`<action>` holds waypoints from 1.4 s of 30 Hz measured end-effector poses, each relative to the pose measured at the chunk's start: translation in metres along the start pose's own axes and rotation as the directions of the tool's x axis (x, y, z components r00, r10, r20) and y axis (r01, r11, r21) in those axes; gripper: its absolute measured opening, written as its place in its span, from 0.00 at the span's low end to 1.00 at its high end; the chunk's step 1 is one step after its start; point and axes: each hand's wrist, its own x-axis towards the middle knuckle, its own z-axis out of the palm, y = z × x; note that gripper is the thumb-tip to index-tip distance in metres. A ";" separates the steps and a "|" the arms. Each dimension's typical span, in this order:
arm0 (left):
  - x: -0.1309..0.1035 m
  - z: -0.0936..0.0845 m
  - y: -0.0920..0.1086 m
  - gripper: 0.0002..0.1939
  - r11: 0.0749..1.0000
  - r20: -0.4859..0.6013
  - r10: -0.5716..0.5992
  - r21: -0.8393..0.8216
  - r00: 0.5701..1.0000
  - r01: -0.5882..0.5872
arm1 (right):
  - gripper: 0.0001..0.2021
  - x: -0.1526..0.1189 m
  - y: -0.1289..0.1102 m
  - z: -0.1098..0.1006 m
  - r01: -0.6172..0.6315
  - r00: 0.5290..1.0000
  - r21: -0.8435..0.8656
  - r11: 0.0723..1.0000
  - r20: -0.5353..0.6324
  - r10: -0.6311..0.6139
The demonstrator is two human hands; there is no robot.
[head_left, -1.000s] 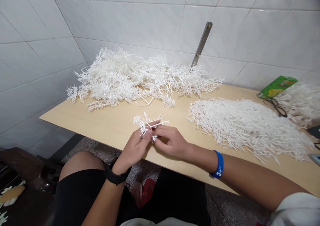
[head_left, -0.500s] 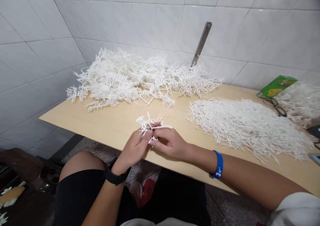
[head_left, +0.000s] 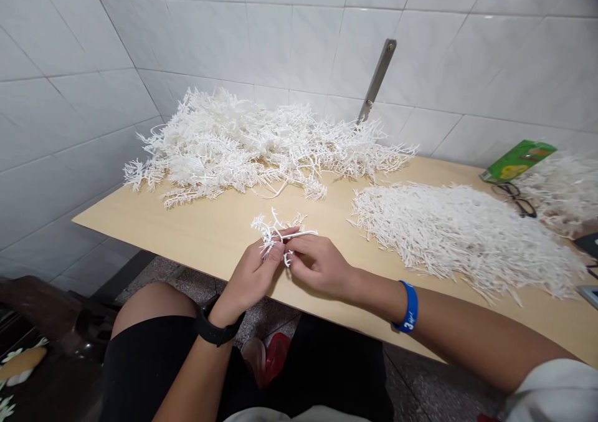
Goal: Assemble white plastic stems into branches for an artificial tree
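Observation:
Between my two hands, over the table's front edge, is a white branched plastic sprig with thin forked twigs. My left hand pinches it between thumb and fingers. My right hand is closed at the sprig's right side, with a small forked tip showing below the fingertips. Just beyond the hands lie a few loose white bits, partly hidden. A large heap of similar white sprigs sits at the back left of the wooden table. To the right spreads a flat pile of short white pieces.
At the right rear, a green box leans near a pair of black-handled scissors and another white pile. A metal bracket rises against the tiled wall. A grey device lies at the right edge.
The sprig has turned slightly in my fingers, and its lower forked tip now points downward. My right fingers have shifted a little; the piles have not moved.

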 end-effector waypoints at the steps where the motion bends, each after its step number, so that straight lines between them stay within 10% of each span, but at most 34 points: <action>1: 0.000 0.000 0.000 0.25 1.000 -0.012 0.011 -0.014 1.000 -0.011 | 0.08 0.000 -0.001 -0.001 -0.024 1.000 -0.017 1.000 0.007 0.025; 13: 0.000 -0.002 0.002 0.26 0.998 0.108 0.020 0.050 0.994 -0.025 | 0.09 -0.001 0.001 0.000 -0.021 1.000 0.051 0.998 0.012 0.020; 25: -0.002 -0.001 0.007 0.22 0.969 -0.211 -0.198 0.103 0.957 0.224 | 0.14 -0.002 -0.014 0.002 -0.079 0.996 0.001 0.997 0.033 0.079; 29: 0.000 -0.003 0.000 0.27 0.985 -0.307 -0.165 -0.099 0.937 0.141 | 0.13 -0.005 -0.015 0.004 0.049 0.998 0.000 0.999 0.044 -0.049; 35: 0.005 0.002 -0.004 0.22 0.982 -0.281 -0.142 -0.159 0.949 0.100 | 0.10 0.001 -0.001 0.000 -0.147 0.981 0.029 0.989 -0.123 0.149; 42: 0.004 0.002 -0.007 0.24 0.973 -0.384 -0.170 -0.214 0.908 0.092 | 0.13 0.003 0.009 0.000 -0.130 0.966 -0.083 0.988 -0.236 0.107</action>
